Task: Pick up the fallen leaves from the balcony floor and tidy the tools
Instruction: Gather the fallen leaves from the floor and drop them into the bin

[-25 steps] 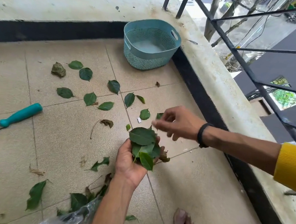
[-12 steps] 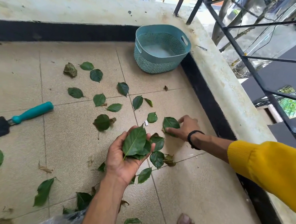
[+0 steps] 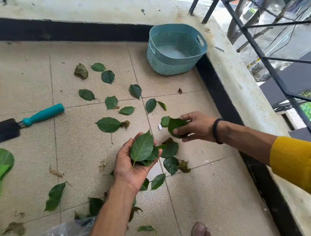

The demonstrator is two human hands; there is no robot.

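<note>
Right hand (image 3: pixel 195 126) was flat on the tiles half a second ago; now it's up, pinching a broad green leaf (image 3: pixel 175 125) off the floor. Left hand (image 3: pixel 134 162) cups a leaf bundle (image 3: pixel 143 148), palm up. Plenty more loose leaves (image 3: pixel 108 124) lie scattered left and far. Trowel (image 3: pixel 11 126) untouched on the left; teal basket (image 3: pixel 173 68) waits in the far corner.

The left hand (image 3: pixel 133 167), palm up, cradles a bunch of leaves (image 3: pixel 142 150). The right hand (image 3: pixel 195 127) pinches one leaf (image 3: pixel 175 126) just beyond it. Loose leaves (image 3: pixel 108 124) lie between the hands and the basket (image 3: pixel 176 49); a trowel (image 3: pixel 16 125) lies well left of the basket.
</note>
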